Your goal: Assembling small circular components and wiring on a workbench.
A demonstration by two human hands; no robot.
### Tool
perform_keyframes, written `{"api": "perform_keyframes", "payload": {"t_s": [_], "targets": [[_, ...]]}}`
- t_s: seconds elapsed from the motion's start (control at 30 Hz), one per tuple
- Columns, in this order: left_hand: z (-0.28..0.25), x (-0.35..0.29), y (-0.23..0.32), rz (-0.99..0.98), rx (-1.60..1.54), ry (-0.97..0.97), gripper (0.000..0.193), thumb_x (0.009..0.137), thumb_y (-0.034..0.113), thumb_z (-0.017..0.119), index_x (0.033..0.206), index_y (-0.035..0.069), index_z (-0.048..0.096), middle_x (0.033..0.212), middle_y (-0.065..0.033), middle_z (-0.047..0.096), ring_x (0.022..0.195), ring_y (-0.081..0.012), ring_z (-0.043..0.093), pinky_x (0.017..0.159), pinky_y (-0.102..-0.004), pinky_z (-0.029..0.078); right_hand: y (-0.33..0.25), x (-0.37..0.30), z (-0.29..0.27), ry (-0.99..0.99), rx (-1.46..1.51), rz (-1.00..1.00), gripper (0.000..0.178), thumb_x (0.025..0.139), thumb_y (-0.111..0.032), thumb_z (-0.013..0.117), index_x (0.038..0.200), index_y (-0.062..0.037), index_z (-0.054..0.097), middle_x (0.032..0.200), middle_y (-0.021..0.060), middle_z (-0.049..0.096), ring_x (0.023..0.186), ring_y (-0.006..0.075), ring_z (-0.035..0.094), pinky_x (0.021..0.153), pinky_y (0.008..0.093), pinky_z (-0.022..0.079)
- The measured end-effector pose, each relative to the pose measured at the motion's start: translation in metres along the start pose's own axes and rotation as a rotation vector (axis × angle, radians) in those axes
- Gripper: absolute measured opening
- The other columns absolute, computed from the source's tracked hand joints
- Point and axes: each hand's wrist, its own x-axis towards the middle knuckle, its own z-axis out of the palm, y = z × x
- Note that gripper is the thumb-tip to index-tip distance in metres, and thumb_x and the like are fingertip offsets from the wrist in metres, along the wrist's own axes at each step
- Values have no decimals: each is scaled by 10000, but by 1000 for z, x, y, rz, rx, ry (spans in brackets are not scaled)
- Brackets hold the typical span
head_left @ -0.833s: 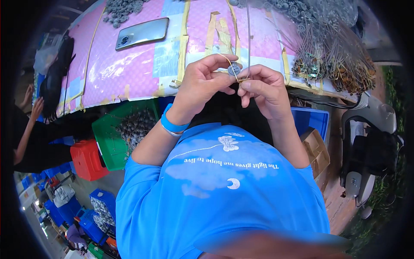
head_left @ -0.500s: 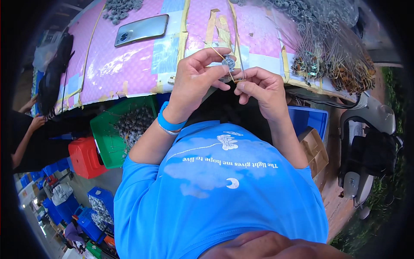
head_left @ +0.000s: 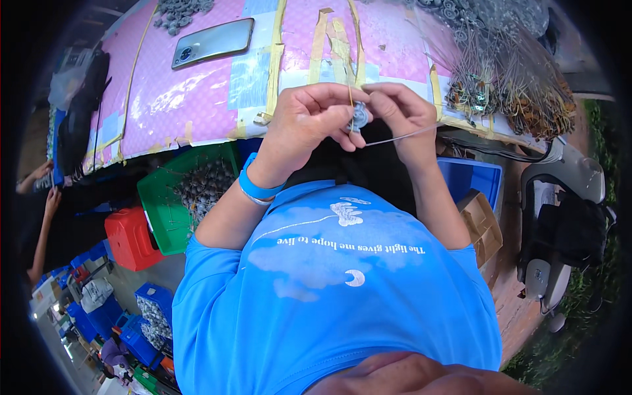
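Observation:
Just beyond the front edge of the pink-covered table, my left hand (head_left: 306, 122) is closed on a small round grey plastic part (head_left: 357, 117), held between thumb and fingers. A thin yellowish wire (head_left: 350, 89) sticks up by that part. My right hand (head_left: 407, 118) is closed too, thumb and forefinger pinched together at the part's upper right side; what lies between those fingertips is hidden. A thin grey wire (head_left: 401, 137) runs from below the part to the right, across my right hand.
A phone (head_left: 214, 43) lies on the table (head_left: 178, 99), grey parts (head_left: 181, 13) behind it. Bundled wires with small boards (head_left: 507, 99) cover the right corner. Below stand green (head_left: 158, 197), red (head_left: 131, 240) and blue (head_left: 484, 172) bins and a cardboard box (head_left: 484, 227). A person's hands (head_left: 51, 201) show far left.
My right hand has moved up to the grey part, which now sits slightly lower and further right. The grey wire has swung from pointing up to lying rightward across my right hand.

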Motion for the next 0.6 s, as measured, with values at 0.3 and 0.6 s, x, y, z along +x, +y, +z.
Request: {"api": "perform_keyframes", "payload": {"t_s": [0.3,0.6], "targets": [[8,-2,2,-77,91,-52,236,889,16,602,1094,-88,653,841,-122,684,670,-197,713,587,-257,589,-8,4,0,-177,188,-199,69,927,-62,641,908,5,638,1098,183,681,1104,286,638,953,395,506],[1,2,-5,-43,3,-36,131,869,20,623,978,-44,657,832,-140,700,613,-190,700,539,-249,584,-8,3,2,-111,144,-123,109,963,-103,619,953,6,618,1010,143,700,1000,203,660,902,348,521]]}}
